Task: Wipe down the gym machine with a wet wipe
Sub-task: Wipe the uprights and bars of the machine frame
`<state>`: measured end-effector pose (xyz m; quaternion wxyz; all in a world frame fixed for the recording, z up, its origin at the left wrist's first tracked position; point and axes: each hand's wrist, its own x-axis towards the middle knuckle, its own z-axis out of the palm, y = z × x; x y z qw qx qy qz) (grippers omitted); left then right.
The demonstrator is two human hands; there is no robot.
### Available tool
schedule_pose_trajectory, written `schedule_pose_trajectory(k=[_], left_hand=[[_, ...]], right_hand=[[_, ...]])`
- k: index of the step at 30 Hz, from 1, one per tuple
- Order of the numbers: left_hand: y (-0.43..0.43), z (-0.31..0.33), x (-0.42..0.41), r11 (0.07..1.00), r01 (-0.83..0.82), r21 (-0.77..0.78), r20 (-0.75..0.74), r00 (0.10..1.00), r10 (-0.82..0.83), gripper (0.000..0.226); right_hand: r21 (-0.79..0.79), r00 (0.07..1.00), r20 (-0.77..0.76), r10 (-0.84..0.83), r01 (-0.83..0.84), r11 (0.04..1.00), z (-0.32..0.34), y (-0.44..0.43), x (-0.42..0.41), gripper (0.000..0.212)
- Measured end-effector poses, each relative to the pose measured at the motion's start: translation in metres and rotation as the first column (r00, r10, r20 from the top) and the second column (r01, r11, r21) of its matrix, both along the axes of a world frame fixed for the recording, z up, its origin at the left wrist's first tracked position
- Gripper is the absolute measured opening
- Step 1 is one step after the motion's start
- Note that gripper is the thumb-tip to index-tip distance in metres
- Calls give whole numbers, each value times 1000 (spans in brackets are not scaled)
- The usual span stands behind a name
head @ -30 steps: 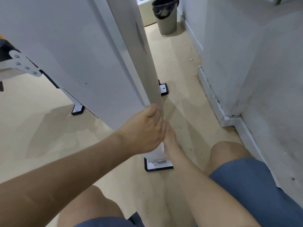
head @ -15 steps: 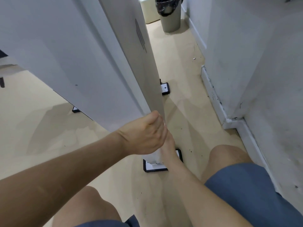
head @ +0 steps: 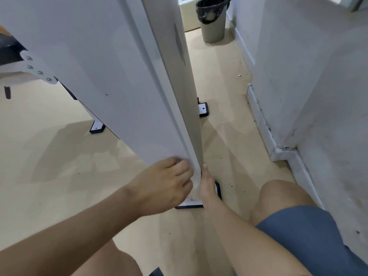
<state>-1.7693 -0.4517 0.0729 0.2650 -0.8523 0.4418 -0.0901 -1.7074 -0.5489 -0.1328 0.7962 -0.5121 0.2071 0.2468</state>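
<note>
The white gym machine [head: 111, 80] fills the upper left, and its narrow upright column [head: 185, 100] runs down to a black-edged foot plate [head: 189, 205] on the floor. My left hand [head: 165, 186] is at the panel's bottom corner with its fingers curled against the surface and blurred at the tips. My right hand [head: 207, 184] lies on the column's right side just above the foot, thumb straight up along the edge, with its fingers hidden behind the column. No wet wipe shows plainly; whatever is under either palm is hidden.
A grey bin with a black liner [head: 213, 20] stands at the far end of the narrow passage. A white wall with a baseboard [head: 260, 124] runs close on the right. Two more machine feet [head: 203, 109] [head: 97, 127] rest on the beige floor. My knees are below.
Both hands have slid down the column toward its foot. The left hand now sits lower, at the panel's bottom corner. The view has tilted slightly.
</note>
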Motion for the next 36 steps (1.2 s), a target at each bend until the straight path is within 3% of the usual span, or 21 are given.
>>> schedule_pose_trajectory(k=[5, 7, 10, 13, 16, 21, 24, 27, 29, 32, 34, 36], left_hand=[[7, -27, -8, 972, -227, 67, -133, 963, 234, 35], [11, -35, -11, 929, -358, 91, -218, 903, 370, 18], [19, -41, -13, 857, -507, 92, -325, 798, 507, 24], [16, -49, -21, 740, -665, 99, -394, 657, 643, 10], [17, -71, -35, 679, -725, 115, -505, 546, 669, 32], [46, -119, -47, 593, -775, 217, -609, 367, 703, 34], [52, -153, -43, 524, -822, 222, -648, 277, 709, 18], [53, -182, -46, 522, -817, 245, -669, 248, 701, 23], [56, -194, -50, 544, -783, 301, -662, 239, 710, 32], [65, -195, -53, 648, -668, 367, -627, 337, 703, 20], [76, -188, -48, 693, -607, 389, -604, 400, 689, 20], [89, -186, -44, 723, -575, 382, -592, 449, 669, 26]], right_hand=[[-7, 990, -131, -59, 58, 998, -13, 6, -4, 49], [11, 977, -143, -158, 161, 987, -10, 14, -18, 53], [-6, 953, -196, -230, 233, 972, -20, 27, -30, 62], [-40, 946, -206, -252, 249, 968, -32, 30, -22, 61], [-82, 933, -285, -220, 205, 975, -16, 17, -15, 35], [-271, 974, -226, -19, -44, 961, -68, -2, -9, 28], [-484, 981, -130, 144, -189, 854, -84, -17, -10, 14], [-727, 974, 116, 192, -49, 685, -89, -25, 2, 23], [-791, 918, 149, 367, -112, 601, -98, -25, 2, 21], [-878, 727, 124, 675, -236, 416, -123, -32, -31, 43], [-949, 624, 99, 775, -176, 263, -142, -41, -52, 59], [-979, 590, 56, 806, -126, 160, -148, -46, -58, 56]])
